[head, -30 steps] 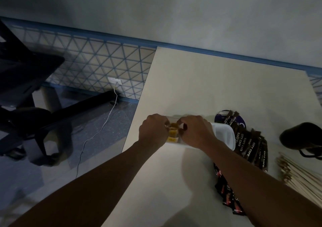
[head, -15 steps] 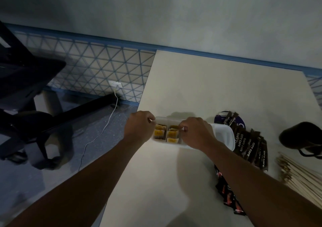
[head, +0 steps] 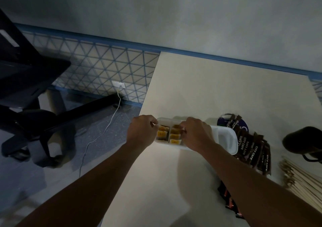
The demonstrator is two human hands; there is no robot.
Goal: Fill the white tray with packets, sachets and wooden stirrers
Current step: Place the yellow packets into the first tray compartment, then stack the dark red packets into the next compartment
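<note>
A white tray [head: 224, 138] with compartments lies on the cream table near its left edge. Two left compartments hold yellow sachets [head: 163, 133], standing in rows. My left hand [head: 142, 133] curls round the tray's left end. My right hand [head: 196, 135] reaches into the second compartment, its fingertips pinching the yellow sachets [head: 174, 137] there. The tray's large right compartment shows bare white. Brown coffee sachets [head: 250, 145] lie fanned out to the right of the tray. Wooden stirrers [head: 303, 179] are stacked at the far right.
Dark red-and-black packets [head: 230, 203] lie beside my right forearm. A black rounded object [head: 301, 139] sits at the right edge, and a dark blue disc [head: 225, 122] lies behind the brown sachets. The table's left edge [head: 148, 91] drops to the floor, where a chair [head: 26, 87] and a cable lie.
My left hand has slid from the middle of the tray to its left end, uncovering the first row of yellow sachets. My right hand has stayed at the second compartment.
</note>
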